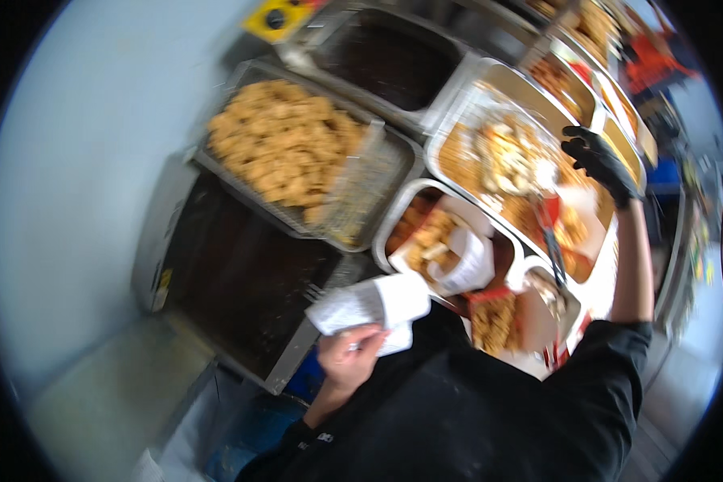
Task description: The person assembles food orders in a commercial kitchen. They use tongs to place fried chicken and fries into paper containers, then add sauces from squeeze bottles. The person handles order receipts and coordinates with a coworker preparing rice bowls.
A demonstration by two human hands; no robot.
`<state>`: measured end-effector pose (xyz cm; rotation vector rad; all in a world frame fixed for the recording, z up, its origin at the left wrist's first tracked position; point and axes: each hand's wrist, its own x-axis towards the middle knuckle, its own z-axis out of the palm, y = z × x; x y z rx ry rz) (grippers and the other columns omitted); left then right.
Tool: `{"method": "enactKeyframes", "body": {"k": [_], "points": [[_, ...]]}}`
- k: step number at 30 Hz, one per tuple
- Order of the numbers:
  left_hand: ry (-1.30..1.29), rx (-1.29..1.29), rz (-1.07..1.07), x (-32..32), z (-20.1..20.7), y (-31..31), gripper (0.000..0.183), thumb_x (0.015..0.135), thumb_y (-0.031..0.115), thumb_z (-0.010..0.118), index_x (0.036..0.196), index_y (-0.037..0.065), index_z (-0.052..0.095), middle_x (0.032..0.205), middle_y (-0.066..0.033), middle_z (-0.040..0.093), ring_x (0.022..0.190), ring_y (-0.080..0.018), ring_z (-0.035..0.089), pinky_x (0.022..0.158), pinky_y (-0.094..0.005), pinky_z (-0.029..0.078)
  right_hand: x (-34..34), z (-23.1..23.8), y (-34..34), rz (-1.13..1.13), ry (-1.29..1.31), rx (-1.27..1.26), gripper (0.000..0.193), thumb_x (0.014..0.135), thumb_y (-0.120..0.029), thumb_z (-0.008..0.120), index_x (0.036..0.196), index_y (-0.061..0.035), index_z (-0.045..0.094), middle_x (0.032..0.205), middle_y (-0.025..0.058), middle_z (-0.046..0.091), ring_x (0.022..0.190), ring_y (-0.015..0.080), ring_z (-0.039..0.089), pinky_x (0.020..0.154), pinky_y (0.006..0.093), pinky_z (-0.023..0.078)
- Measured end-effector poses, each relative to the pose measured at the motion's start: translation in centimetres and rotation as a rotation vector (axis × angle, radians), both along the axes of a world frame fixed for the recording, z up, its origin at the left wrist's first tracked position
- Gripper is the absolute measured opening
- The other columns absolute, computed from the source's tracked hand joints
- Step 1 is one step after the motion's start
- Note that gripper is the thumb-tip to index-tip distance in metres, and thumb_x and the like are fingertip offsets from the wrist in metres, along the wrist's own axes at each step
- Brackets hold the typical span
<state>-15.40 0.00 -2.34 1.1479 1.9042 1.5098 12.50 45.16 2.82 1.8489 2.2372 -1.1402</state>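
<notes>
My bare left hand [350,358] is closed on curled white paper slips [361,309], which look like receipts, in front of my black top. On the right, my right hand [604,166] wears a black glove and is stretched out over the far edge of a large metal tray [435,153]. Its fingers are curved and apart, with nothing visible between them. Pale and orange-brown food pieces [506,157] lie in that tray, blurred by motion. Red-and-black tongs [551,233] rest across its near side, below the gloved hand.
A wire basket [369,153] of golden fried pieces [281,145] stands at left over dark fryer wells [233,265]. Nearer me, a smaller tray [381,233] holds an open carton [474,261] of fried food. A red carton [494,321] sits beside it.
</notes>
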Motion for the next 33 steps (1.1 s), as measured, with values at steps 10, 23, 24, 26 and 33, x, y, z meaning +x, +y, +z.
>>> {"method": "enactKeyframes", "body": {"k": [10,23,24,26,33], "points": [[0.088,0.019,-0.064,-2.8,0.0,-1.5,0.023,0.079,0.01,0.081,0.098,0.007,0.069,0.093,-0.0132,0.073,0.086,-0.0218,0.073,0.068,-0.03,0.062,-42.5,-5.3,-4.6,0.969,0.446,0.35,0.046,0.086,-0.016,0.065,0.128,-0.0008,0.054,0.116,0.0218,0.064,0.11,0.0353,0.062,0.097,0.0418,0.048],[-0.073,0.0,0.194,-3.6,-2.6,-4.7,0.025,0.073,0.001,0.083,0.093,0.006,0.07,0.1,-0.0174,0.073,0.096,-0.0303,0.072,0.079,-0.0412,0.06,-61.0,-18.6,-3.1,1.168,0.07,0.885,0.056,0.084,-0.011,0.061,0.137,-0.0028,0.045,0.126,0.0234,0.058,0.12,0.0353,0.055,0.108,0.0422,0.04],[-0.077,-0.009,0.21,-3.5,-2.5,-4.8,0.024,0.074,0.001,0.082,0.095,0.006,0.071,0.099,-0.0169,0.073,0.095,-0.0294,0.072,0.078,-0.0391,0.06,-60.6,-15.8,-4.3,1.204,0.043,0.86,0.058,0.084,-0.015,0.063,0.138,-0.0035,0.045,0.125,0.0233,0.059,0.12,0.0356,0.055,0.108,0.042,0.04],[-0.088,-0.014,0.205,-3.8,-2.4,-4.7,0.023,0.076,-0.001,0.079,0.097,0.005,0.072,0.098,-0.0158,0.073,0.092,-0.0275,0.073,0.075,-0.035,0.059,-59.4,-13.3,-4.5,1.034,0.092,0.757,0.059,0.085,-0.025,0.066,0.137,-0.0036,0.047,0.124,0.0224,0.06,0.118,0.0366,0.056,0.106,0.042,0.041],[-0.04,-0.013,0.164,-3.5,-2.5,-3.6,0.022,0.074,0.003,0.083,0.093,0.008,0.073,0.092,-0.0142,0.074,0.084,-0.0219,0.074,0.071,-0.0324,0.06,-59.6,-12.0,-7.8,0.957,0.155,0.445,0.059,0.085,-0.022,0.062,0.141,-0.0092,0.047,0.128,0.0228,0.06,0.119,0.0358,0.058,0.103,0.0444,0.045]]}}
